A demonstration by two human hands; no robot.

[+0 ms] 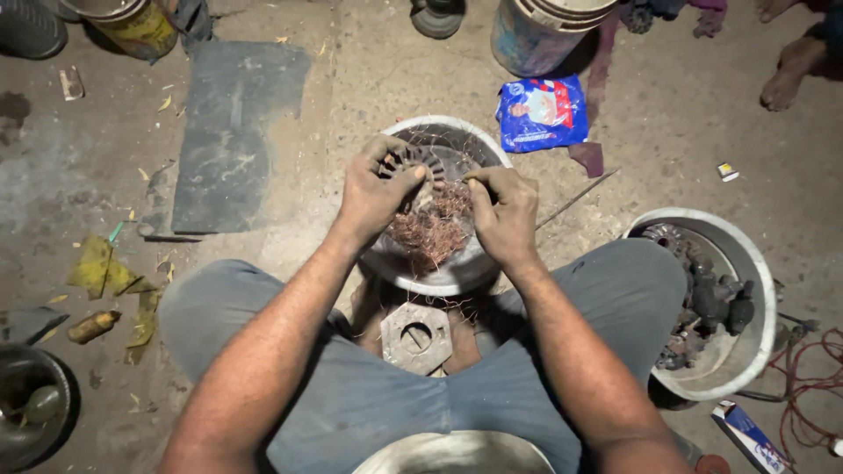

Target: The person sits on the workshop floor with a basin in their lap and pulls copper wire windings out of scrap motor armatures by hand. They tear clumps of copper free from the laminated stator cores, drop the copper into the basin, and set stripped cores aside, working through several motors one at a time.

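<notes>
My left hand (376, 187) grips a dark round slotted metal core (411, 162) over a metal bowl (487, 268) on the floor. My right hand (503, 213) pinches a tangle of thin copper wire (432, 226) that hangs from the core into the bowl. Both hands are close together, fingers closed. The part of the core under my left fingers is hidden. A hexagonal metal block with a round hole (415, 336) lies between my knees, just below the bowl.
A second bowl (755, 263) with dark metal parts stands at right. A blue packet (543, 112), buckets (536, 35), a dark slab (230, 132), a thin rod (578, 198), red wire (812, 386) and another person's bare feet (790, 61) lie around.
</notes>
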